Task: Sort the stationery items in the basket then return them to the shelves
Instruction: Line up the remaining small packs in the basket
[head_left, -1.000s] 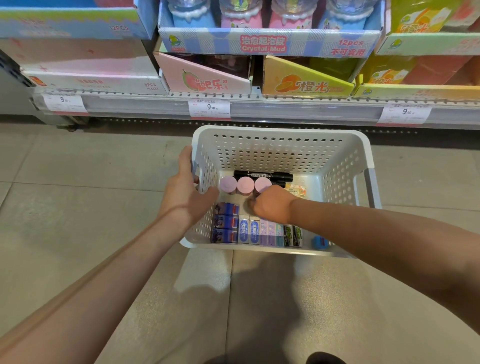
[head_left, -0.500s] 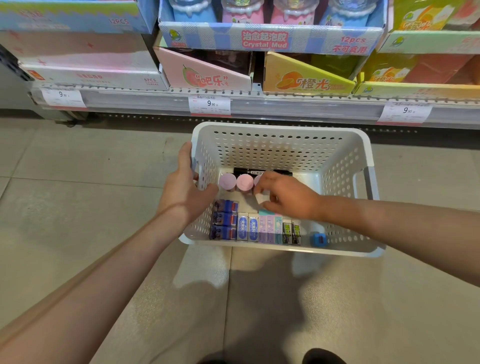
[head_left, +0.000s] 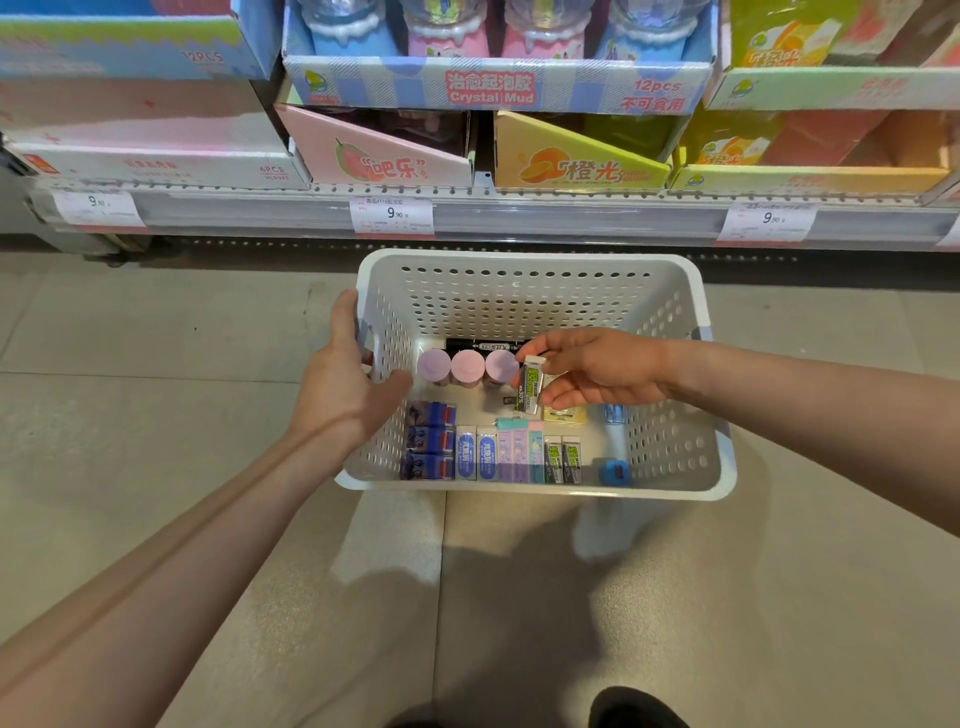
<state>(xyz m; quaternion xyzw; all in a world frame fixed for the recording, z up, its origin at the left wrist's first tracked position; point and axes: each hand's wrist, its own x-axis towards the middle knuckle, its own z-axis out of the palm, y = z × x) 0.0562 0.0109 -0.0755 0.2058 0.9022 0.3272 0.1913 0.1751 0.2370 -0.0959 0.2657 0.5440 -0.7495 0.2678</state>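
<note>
So your left hand (head_left: 345, 382) is wrapped over the left wall of the white basket (head_left: 524, 270), thumb inside and fingers outside on the rim, holding it where it sits on the tiled floor (head_left: 130, 415) just in front of the shelf (head_left: 519, 218). Inside, along the near wall, there's a stack of dark blue boxes (head_left: 428, 448), then two blue-label erasers (head_left: 477, 453), a couple of pastel ones (head_left: 519, 451), two green-label erasers (head_left: 563, 461), and a small blue thing (head_left: 614, 472) off in the right corner. Behind them stand three pink-capped tubes (head_left: 466, 366) in a row with black markers (head_left: 485, 344) lying against the far wall. Your right hand (head_left: 597, 366) hovers inside the basket, pinching one more green-label eraser (head_left: 531, 385) between thumb and fingertips, lifted off the bottom, just right of the tubes.
</note>
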